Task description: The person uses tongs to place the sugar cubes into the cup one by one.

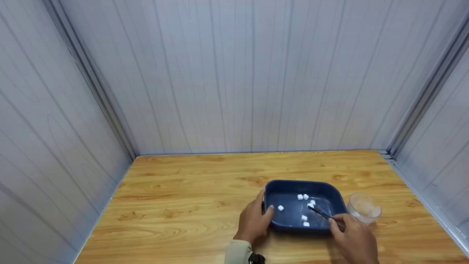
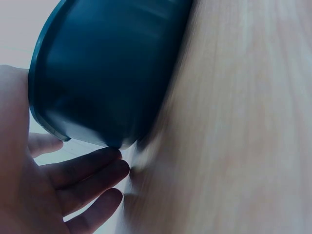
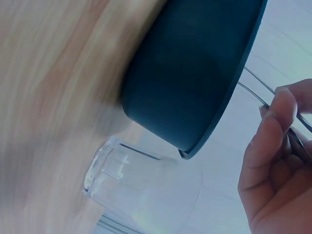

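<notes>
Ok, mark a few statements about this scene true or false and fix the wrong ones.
1. The right hand holds tweezers. True.
2. The left hand grips a dark blue tub by its side. True.
3. The tips of the tweezers are outside the tub. False: they are inside it, at a white cube.
4. A clear cup stands on the wood-grain table. True.
5. The cup is left of the tub. False: it is on the right.
</notes>
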Demonstrator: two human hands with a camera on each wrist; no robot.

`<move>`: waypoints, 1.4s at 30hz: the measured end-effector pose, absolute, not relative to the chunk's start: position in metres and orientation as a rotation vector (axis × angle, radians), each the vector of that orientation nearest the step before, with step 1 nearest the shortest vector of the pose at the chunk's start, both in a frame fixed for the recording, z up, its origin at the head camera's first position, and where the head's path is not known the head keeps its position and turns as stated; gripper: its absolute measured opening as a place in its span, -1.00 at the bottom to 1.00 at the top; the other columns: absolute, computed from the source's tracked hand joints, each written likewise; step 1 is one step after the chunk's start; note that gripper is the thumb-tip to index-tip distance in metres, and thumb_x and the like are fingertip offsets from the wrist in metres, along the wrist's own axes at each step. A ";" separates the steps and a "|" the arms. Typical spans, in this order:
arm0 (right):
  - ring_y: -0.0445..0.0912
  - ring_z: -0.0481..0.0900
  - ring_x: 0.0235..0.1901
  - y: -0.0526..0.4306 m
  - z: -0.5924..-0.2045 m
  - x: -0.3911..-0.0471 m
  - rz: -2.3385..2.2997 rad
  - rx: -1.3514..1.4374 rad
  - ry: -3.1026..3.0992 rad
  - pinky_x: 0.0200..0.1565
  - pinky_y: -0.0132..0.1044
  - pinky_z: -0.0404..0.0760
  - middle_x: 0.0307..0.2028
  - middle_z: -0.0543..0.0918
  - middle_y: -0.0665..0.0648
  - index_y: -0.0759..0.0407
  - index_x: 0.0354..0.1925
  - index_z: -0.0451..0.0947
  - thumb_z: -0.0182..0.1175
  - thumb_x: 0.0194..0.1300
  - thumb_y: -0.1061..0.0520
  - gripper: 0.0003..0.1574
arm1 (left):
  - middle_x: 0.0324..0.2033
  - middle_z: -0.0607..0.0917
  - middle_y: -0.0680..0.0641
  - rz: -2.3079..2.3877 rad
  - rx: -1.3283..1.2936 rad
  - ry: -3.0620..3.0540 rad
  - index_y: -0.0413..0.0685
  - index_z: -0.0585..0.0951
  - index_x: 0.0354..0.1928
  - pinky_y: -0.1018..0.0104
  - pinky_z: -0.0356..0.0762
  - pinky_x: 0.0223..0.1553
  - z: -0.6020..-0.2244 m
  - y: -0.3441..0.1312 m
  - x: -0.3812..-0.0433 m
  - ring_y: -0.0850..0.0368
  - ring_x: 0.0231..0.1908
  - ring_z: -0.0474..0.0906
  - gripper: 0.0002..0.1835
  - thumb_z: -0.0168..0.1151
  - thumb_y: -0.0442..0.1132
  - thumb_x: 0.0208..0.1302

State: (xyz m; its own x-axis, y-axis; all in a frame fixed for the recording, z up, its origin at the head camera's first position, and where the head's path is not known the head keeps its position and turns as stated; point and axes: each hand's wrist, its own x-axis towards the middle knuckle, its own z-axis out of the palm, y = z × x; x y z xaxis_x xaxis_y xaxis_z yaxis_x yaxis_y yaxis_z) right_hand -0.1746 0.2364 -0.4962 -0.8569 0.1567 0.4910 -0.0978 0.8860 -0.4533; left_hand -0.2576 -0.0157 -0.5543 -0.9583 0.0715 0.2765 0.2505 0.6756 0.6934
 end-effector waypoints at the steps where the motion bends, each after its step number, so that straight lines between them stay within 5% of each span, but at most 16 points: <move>1: 0.06 0.62 -0.39 0.237 -0.496 -0.174 0.644 -0.042 -2.518 -0.38 0.06 0.48 -0.42 0.67 0.08 0.12 -0.40 0.62 0.30 0.07 0.09 -0.87 | 0.02 0.58 0.02 -1.153 -0.261 -2.663 0.29 0.20 0.38 0.08 0.44 -0.07 -0.554 -0.016 -0.258 0.08 -0.02 0.51 -0.36 0.09 0.07 0.26; 42: 0.12 0.63 -0.33 0.259 -0.472 -0.164 0.662 -0.228 -2.506 -0.29 0.07 0.48 -0.37 0.67 0.17 0.21 -0.30 0.62 0.25 0.15 0.05 -0.76 | 0.09 0.54 0.03 -1.153 -0.251 -2.687 0.25 0.20 0.39 0.05 0.40 -0.01 -0.554 -0.016 -0.258 0.05 0.04 0.48 -0.35 0.07 0.09 0.27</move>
